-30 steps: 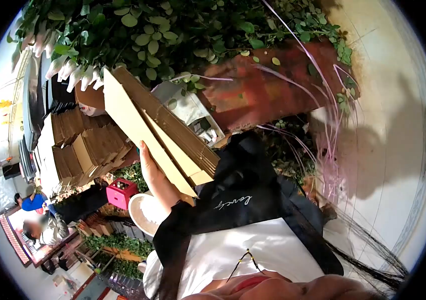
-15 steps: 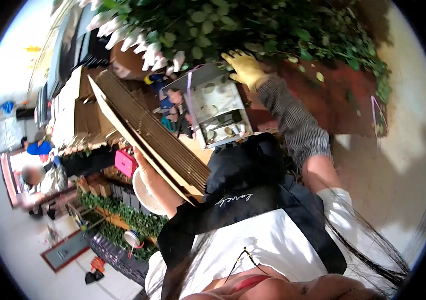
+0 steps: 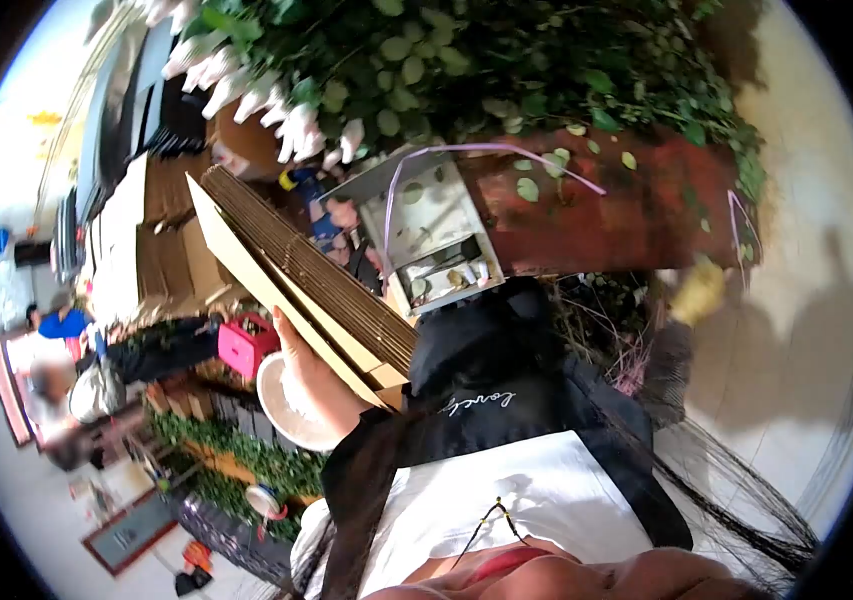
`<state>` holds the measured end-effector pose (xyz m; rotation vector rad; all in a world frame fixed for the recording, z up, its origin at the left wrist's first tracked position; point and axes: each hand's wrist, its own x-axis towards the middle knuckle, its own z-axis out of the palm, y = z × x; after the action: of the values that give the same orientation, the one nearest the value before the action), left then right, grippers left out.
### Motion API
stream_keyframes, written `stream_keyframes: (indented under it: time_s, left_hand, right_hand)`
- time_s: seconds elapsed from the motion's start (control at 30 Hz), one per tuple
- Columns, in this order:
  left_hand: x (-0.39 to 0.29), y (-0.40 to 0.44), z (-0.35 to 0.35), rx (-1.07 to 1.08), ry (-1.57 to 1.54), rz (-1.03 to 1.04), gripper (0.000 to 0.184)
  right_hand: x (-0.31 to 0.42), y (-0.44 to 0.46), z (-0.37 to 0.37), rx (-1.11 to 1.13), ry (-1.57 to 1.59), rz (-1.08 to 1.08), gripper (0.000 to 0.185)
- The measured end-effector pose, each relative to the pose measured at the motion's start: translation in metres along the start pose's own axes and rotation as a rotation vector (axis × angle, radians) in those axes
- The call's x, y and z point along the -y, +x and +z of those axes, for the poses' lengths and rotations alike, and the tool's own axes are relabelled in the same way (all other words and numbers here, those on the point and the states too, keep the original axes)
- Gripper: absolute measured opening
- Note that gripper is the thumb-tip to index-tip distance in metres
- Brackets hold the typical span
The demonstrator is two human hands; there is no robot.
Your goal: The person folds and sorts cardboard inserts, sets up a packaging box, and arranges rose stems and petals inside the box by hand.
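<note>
My bare left hand [image 3: 308, 365] grips a bundle of flat cardboard sheets [image 3: 296, 275] by the side, tilted against my body. Part of its fingers is hidden by the cardboard. Off to the right, past the edge of the red-brown tabletop [image 3: 596, 225], my right hand [image 3: 698, 292] wears a yellow glove and a grey knitted sleeve. Motion smears its fingers. A purple tie strip [image 3: 486, 148] lies across the open grey box [image 3: 436, 215] and onto the tabletop. Small items and loose leaves are in the box.
Leafy stems with white-wrapped flower heads [image 3: 296, 130] cover the far side of the table. At left are stacked cardboard [image 3: 171, 260], a pink box-like object [image 3: 244, 345], and a white bowl [image 3: 286, 400]. Cut stems [image 3: 611, 330] lie below the table. People stand farther left.
My right hand has swung from beside the leaves down and right, beyond the table edge. The purple strip now stretches over the tabletop. My left hand keeps hold of the cardboard.
</note>
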<state>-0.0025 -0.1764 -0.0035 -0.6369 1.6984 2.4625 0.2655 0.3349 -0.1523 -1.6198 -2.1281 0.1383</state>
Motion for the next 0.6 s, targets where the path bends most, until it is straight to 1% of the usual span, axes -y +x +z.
stream_keyframes:
  time_s: [0.07,0.1,0.13,0.17,0.2,0.23,0.27,0.3,0.33,0.4,0.43,0.47,0.5,0.53,0.57,0.6]
  left_hand:
    - [0.002,0.014,0.016,0.068,0.004,-0.018,0.050]
    - [0.003,0.020,0.023,0.092,0.005,-0.025,0.050]
    - [0.004,0.025,0.031,0.120,0.010,-0.026,0.050]
    - [0.003,0.029,0.039,0.138,0.007,-0.022,0.050]
    - [0.004,0.033,0.046,0.153,0.001,-0.020,0.050]
    - [0.002,0.036,0.051,0.170,0.012,-0.013,0.050]
    - [0.001,0.038,0.055,0.171,0.018,-0.005,0.050]
    - [-0.003,0.040,0.059,0.174,0.021,0.007,0.050]
    - [-0.005,0.041,0.062,0.173,0.018,0.022,0.049]
    - [-0.014,0.044,0.066,0.174,0.019,0.055,0.049]
    - [-0.020,0.046,0.066,0.168,0.020,0.071,0.049]
    - [-0.026,0.046,0.064,0.158,0.021,0.088,0.049]
    - [-0.031,0.047,0.061,0.152,0.017,0.108,0.049]
    - [-0.036,0.046,0.057,0.139,0.016,0.124,0.049]
    - [-0.041,0.045,0.053,0.130,0.023,0.136,0.049]
    - [-0.044,0.041,0.046,0.117,0.025,0.139,0.049]
  right_hand:
    - [-0.151,-0.039,-0.033,0.208,-0.287,0.431,0.021]
    - [-0.210,-0.064,-0.053,0.332,-0.413,0.619,0.023]
    - [-0.255,-0.092,-0.073,0.443,-0.491,0.760,0.026]
    - [-0.282,-0.116,-0.090,0.535,-0.538,0.856,0.029]
    - [-0.291,-0.131,-0.104,0.616,-0.554,0.913,0.032]
    - [-0.300,-0.143,-0.106,0.677,-0.538,0.926,0.036]
    - [-0.294,-0.145,-0.095,0.718,-0.475,0.894,0.039]
    - [-0.271,-0.139,-0.080,0.735,-0.379,0.846,0.043]
    - [-0.242,-0.128,-0.055,0.704,-0.187,0.774,0.046]
    - [-0.116,-0.097,-0.005,0.580,0.398,0.553,0.054]
    - [-0.049,-0.093,0.038,0.292,0.739,0.055,0.046]
    - [0.068,-0.078,0.004,0.328,0.646,-0.005,0.046]
    - [0.135,-0.067,-0.003,0.461,0.762,-0.169,0.050]
    - [0.170,-0.062,0.035,0.355,0.564,-0.480,0.056]
    - [0.217,-0.060,0.045,0.292,0.570,-0.642,0.055]
    - [0.251,-0.065,0.060,0.284,0.513,-0.688,0.055]
